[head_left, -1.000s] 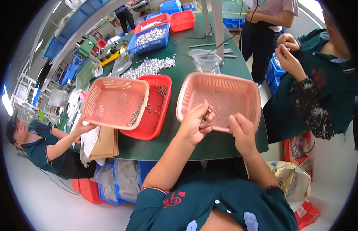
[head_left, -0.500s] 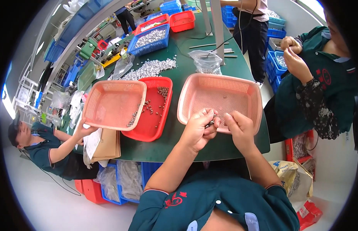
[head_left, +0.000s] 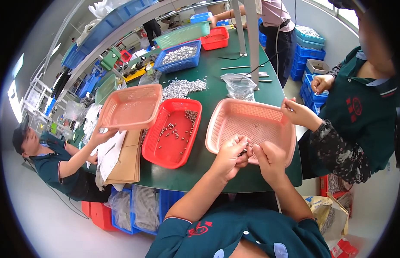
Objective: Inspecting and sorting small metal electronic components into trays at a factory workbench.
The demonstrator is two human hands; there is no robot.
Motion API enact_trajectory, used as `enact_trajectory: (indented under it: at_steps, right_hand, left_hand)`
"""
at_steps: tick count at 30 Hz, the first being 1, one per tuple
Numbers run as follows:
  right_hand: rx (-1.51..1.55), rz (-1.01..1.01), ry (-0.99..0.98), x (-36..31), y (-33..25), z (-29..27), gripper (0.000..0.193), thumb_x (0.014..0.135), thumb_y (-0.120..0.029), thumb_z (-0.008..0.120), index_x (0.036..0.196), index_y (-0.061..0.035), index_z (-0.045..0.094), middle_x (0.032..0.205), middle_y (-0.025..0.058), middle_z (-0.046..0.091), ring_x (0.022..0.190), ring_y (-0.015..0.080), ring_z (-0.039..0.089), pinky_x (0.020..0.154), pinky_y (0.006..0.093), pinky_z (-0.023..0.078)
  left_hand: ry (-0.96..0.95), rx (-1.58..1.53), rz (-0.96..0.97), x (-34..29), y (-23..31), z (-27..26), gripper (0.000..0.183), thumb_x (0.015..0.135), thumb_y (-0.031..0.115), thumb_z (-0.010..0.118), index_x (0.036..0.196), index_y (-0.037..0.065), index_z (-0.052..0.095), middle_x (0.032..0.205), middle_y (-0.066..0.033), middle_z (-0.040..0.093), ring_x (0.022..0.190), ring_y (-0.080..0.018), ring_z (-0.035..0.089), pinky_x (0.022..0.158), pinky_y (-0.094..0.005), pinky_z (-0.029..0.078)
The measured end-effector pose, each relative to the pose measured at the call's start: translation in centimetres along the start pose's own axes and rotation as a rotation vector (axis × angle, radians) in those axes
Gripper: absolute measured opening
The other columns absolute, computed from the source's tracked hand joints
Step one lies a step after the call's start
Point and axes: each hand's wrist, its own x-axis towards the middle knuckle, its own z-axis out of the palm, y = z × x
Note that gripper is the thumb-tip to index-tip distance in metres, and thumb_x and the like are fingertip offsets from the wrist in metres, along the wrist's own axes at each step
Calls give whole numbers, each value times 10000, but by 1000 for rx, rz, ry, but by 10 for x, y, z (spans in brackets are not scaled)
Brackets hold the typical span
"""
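My left hand (head_left: 232, 157) is closed around a few small metal parts (head_left: 243, 152), whose dark, shiny ends show between the fingers. Close beside it, my right hand (head_left: 271, 162) is pinched, thumb against the curled fingers; whatever sits in the pinch is too small to make out. Both hands are over the near side of a pink mesh basket (head_left: 213, 125). A tiny dark piece (head_left: 256, 126) lies on that basket's floor. To the left stands a red basket (head_left: 164, 158) with several small metal parts (head_left: 191, 117) scattered in it and gathered along its right side.
A co-worker at left holds another pink basket (head_left: 130, 105) beside the red one. Another person's hands (head_left: 304, 112) are near my basket's right side. Behind lie a silver pile of parts (head_left: 184, 89), a clear bag (head_left: 238, 86), metal rods (head_left: 256, 76), a blue basket (head_left: 176, 64) and a post (head_left: 253, 47).
The co-worker's pink basket has been lifted off the red basket. A green basket has appeared at the back. The right-hand person's hands have moved lower and apart. My hands stay close together.
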Motion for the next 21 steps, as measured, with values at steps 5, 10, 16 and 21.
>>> enact_trajectory:
  at_steps: [5, 10, 16, 21]
  right_hand:
    - [-59, -49, 59, 2, -1, 2, 227, 811, -65, 598, 630, 7, 482, 536, 127, 416, 454, 247, 426, 448, 350, 333]
    - [71, -41, 49, 7, 5, 6, 241, 805, -63, 604, 630, 16, 459, 545, 125, 429, 464, 238, 442, 448, 332, 337]
    - [37, 57, -11, 8, 7, 3, 220, 803, -70, 609, 644, 14, 482, 552, 122, 438, 472, 229, 454, 453, 321, 345]
    - [47, 57, -9, 8, 9, 4, 222, 804, -72, 609, 638, 9, 487, 545, 122, 429, 464, 229, 450, 451, 324, 341]
  left_hand:
    - [-29, -33, 9, -2, 3, -1, 85, 925, 172, 457, 927, 89, 445, 689, -46, 521, 421, -42, 324, 393, -175, 246]
    - [-66, -62, -19, 2, 6, -10, 102, 911, 193, 498, 873, 106, 459, 686, -47, 532, 416, -37, 321, 388, -162, 244]
    - [-55, -84, -28, 2, 9, -10, 84, 907, 172, 501, 894, 96, 467, 684, -58, 540, 402, -37, 315, 380, -165, 240]
    - [-43, -99, -34, 4, 9, -10, 85, 912, 172, 492, 899, 94, 460, 686, -62, 541, 402, -41, 316, 379, -168, 239]
